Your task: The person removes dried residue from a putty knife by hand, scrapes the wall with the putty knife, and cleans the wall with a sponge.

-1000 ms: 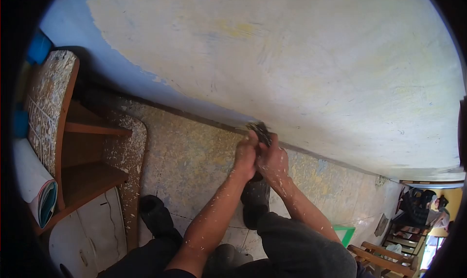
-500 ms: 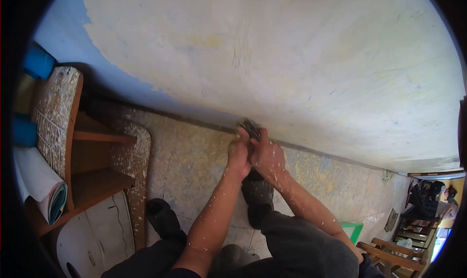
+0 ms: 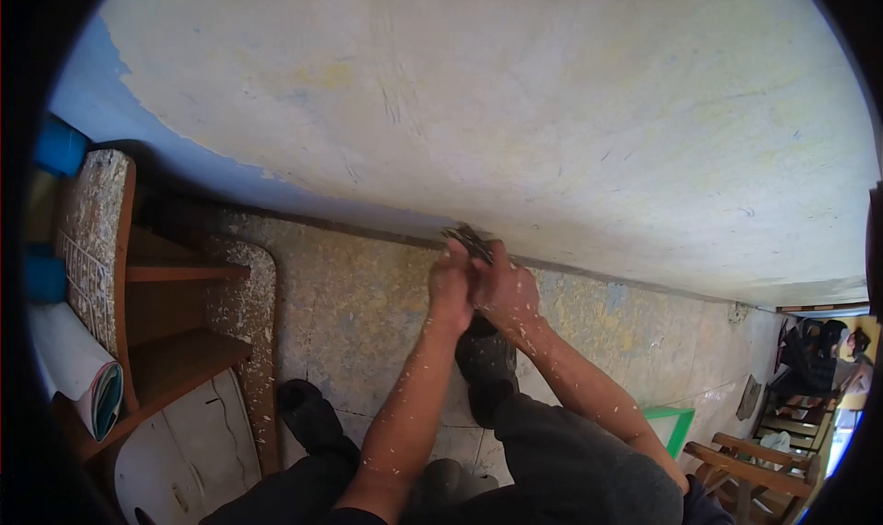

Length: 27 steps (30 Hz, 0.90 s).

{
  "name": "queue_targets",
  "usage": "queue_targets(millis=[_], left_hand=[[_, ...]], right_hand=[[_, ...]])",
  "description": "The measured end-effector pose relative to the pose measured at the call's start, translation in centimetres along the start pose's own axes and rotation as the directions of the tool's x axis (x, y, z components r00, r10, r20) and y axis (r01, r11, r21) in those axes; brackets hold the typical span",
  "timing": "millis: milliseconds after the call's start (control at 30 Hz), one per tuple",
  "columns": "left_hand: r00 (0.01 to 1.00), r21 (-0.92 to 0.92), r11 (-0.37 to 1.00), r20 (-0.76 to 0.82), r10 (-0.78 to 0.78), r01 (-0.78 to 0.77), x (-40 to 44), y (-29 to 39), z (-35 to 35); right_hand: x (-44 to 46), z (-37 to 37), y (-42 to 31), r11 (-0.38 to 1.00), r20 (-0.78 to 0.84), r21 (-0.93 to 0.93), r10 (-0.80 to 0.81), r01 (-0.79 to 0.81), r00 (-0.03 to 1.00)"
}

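My left hand and my right hand are close together at the foot of the wall, both closed round a dark, flat paint scraper. Its blurred end lies against the low edge of the wall, where a strip of blue paint runs out. My fingers cover the handle. Most of the wall surface is pale and scratched, with yellowish patches. Small light paint flakes cling to both forearms and hands. Below my hands is a dark shoe on the floor.
A wooden shelf unit speckled with flakes stands at the left, with a rolled paper bundle on it. The floor is littered with flakes. A green frame and a wooden chair are at the right; people sit farther back.
The view has shifted slightly, so the wall and shelf sit a little lower and farther left. Both hands keep hold of the scraper at nearly the same place along the wall's foot.
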<state>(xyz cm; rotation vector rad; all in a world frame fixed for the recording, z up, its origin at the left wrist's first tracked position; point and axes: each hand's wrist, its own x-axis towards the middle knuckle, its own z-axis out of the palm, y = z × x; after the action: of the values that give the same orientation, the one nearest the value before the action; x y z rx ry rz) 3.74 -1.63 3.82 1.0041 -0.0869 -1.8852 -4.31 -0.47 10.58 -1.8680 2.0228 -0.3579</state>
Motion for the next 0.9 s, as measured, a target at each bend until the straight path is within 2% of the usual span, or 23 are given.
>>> queue_targets(millis=[33,100,133,167,233,267,300,367,500,567,600,667,800,867,900], left_hand=[[1.000,-0.001,1.000,0.006,0.012,-0.012,-0.1,0.1,0.4],[0.998,0.137,0.989,-0.010,-0.064,0.064,-0.7,-1.2,1.6],[0.997,0.102,0.994,0.059,-0.047,0.041,-0.6,-2.4,1.7],[0.997,0.093,0.994,0.045,-0.059,0.054,-0.6,-3.5,1.3],[0.984,0.141,0.989,0.165,-0.062,0.038,-0.8,-3.8,1.6],[0.990,0.073,0.997,0.142,-0.027,0.017,-0.9,-3.8,2.0],[0.990,0.067,0.998,0.139,-0.025,0.016,-0.7,-3.8,1.8],[0.982,0.058,0.995,0.169,-0.086,0.077,0.0,-3.7,0.9],[0.992,0.115,0.992,0.104,-0.072,0.060,0.8,-3.8,0.7],[0.998,0.034,0.998,0.049,-0.047,0.045,0.5,-3.6,1.4],[0.997,0.032,0.998,0.053,-0.050,0.048,0.1,-2.6,1.6],[0.999,0.009,0.999,0.036,-0.037,0.036,-0.4,-0.9,1.6],[0.994,0.029,0.999,0.105,-0.021,0.018,-0.2,-0.6,1.2],[0.991,0.092,0.990,0.074,-0.110,0.103,-0.1,-1.4,1.2],[0.992,0.091,0.991,0.079,-0.100,0.093,-0.3,-1.4,1.5]], right_hand=[[-0.2,0.2,0.7,1.000,-0.008,0.000,-0.010,0.010,1.000],[-1.7,1.2,3.7,0.994,-0.075,0.100,0.045,-0.038,0.996],[-2.5,1.4,4.3,0.989,-0.112,0.135,0.082,-0.067,0.990],[-3.1,1.4,5.1,0.989,-0.093,0.129,0.086,-0.074,0.992],[-3.4,1.5,6.2,0.968,-0.178,0.250,0.014,0.031,0.984],[-3.3,1.6,6.2,0.965,-0.189,0.257,-0.007,0.056,0.982],[-3.0,1.3,5.8,0.965,-0.185,0.254,-0.011,0.058,0.983],[-2.6,0.7,4.8,0.988,-0.107,0.134,0.092,-0.077,0.990],[-2.2,2.7,5.6,0.972,-0.196,0.233,0.040,0.007,0.980],[-1.7,1.6,4.8,0.986,-0.103,0.123,0.128,-0.115,0.986],[-1.4,1.0,3.6,0.986,-0.106,0.119,0.130,-0.117,0.986],[-0.9,0.2,1.2,0.985,-0.049,-0.028,0.166,-0.168,0.985],[-0.8,1.1,2.2,0.994,-0.073,-0.014,0.107,-0.108,0.992],[-2.0,2.3,3.6,0.981,-0.170,0.104,0.178,-0.162,0.969],[-2.2,2.3,3.7,0.982,-0.177,0.105,0.171,-0.154,0.969]])
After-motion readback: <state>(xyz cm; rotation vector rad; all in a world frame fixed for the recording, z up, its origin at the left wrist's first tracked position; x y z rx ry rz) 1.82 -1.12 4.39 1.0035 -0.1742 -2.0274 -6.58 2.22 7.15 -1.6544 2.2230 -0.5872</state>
